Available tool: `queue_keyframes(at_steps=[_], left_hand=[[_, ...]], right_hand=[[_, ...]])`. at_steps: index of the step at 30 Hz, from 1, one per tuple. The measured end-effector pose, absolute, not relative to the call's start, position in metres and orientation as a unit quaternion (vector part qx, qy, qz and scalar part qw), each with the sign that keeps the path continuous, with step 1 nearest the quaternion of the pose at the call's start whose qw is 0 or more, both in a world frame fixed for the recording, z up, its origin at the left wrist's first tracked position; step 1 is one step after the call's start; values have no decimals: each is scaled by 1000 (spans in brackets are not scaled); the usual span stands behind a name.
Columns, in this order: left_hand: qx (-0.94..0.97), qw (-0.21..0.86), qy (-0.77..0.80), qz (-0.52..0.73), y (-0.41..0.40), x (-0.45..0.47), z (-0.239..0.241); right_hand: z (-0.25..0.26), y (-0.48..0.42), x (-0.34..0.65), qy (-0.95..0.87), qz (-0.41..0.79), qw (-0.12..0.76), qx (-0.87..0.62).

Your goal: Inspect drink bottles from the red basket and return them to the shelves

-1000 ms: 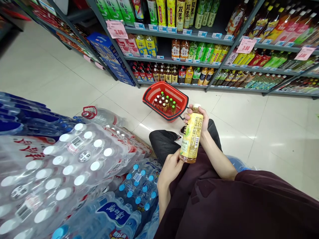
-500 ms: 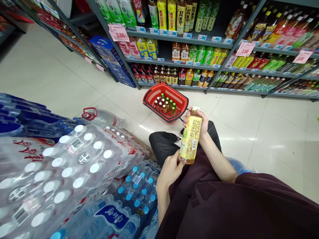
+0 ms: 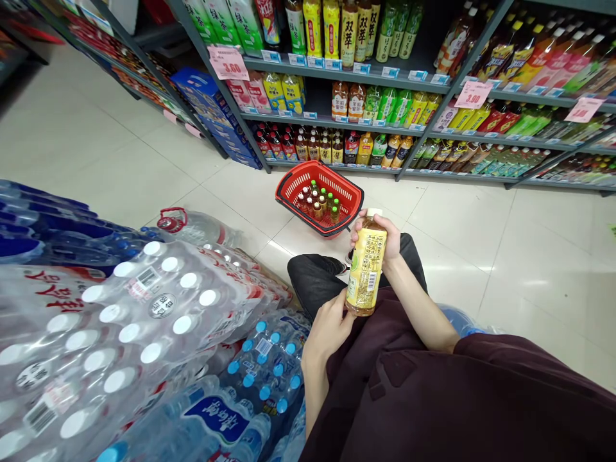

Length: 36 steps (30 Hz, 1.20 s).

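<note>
A drink bottle [image 3: 367, 266] with a yellow label and a white cap is held between both my hands over my lap. Its printed back, with a barcode, faces up toward me. My right hand [image 3: 391, 240] is wrapped round the bottle's upper part just under the cap, fingertips showing on the far side. At the base, my left hand [image 3: 330, 326] grips with thumb and fingers, some of them hidden beneath it. On the floor beyond my knees stands a red shopping basket [image 3: 293, 186] with several small bottles upright inside.
Shelves [image 3: 317, 119] of bottled drinks with price tags run across the far side. Shrink-wrapped bottle packs [image 3: 158, 308] are stacked at my left, near a large clear jug [image 3: 202, 228]. Blue boxes [image 3: 216, 119] stand at the shelf's left end.
The bottle's capped end has shifted slightly left, and the bottle has turned a little, so more of the text panel faces me. Both hands keep their hold.
</note>
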<state>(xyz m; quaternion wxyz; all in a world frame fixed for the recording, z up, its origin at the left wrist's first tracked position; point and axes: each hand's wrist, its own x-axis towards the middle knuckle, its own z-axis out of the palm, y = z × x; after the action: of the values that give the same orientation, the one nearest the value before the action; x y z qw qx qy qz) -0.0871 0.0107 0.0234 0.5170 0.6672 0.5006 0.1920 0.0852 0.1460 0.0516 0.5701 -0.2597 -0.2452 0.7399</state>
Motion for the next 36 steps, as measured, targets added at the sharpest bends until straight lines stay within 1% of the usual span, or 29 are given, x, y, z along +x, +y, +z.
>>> queue_keyframes(at_steps=[2,5,8,12,16,21,24,27,31,36], left_hand=[[660,521,501,206,10,-87,22],[653,495,504,273,10,-86,20],[670,429,506,334,9,-81,19],[681,319,540,378,11,-73,17],[682,220,559,417,14,-74,12],[687,199,572,401,14,-79,7],[678,214,581,396,12,-80,6],[652,268,589,396,9,-80,7],[592,383,579,409,5,-80,11],[471,546,536,439,3,-78,17]], right_hand=[[51,147,86,-236,735,576,-269],[48,151,87,-213,722,594,-286],[44,156,87,-175,695,629,-300],[42,158,83,-109,659,670,-325],[46,154,75,-108,661,664,-332],[51,150,70,-131,656,657,-349],[53,150,71,-135,656,655,-349],[55,150,73,-145,663,656,-330],[61,149,74,-160,672,662,-291],[64,146,73,-166,673,671,-264]])
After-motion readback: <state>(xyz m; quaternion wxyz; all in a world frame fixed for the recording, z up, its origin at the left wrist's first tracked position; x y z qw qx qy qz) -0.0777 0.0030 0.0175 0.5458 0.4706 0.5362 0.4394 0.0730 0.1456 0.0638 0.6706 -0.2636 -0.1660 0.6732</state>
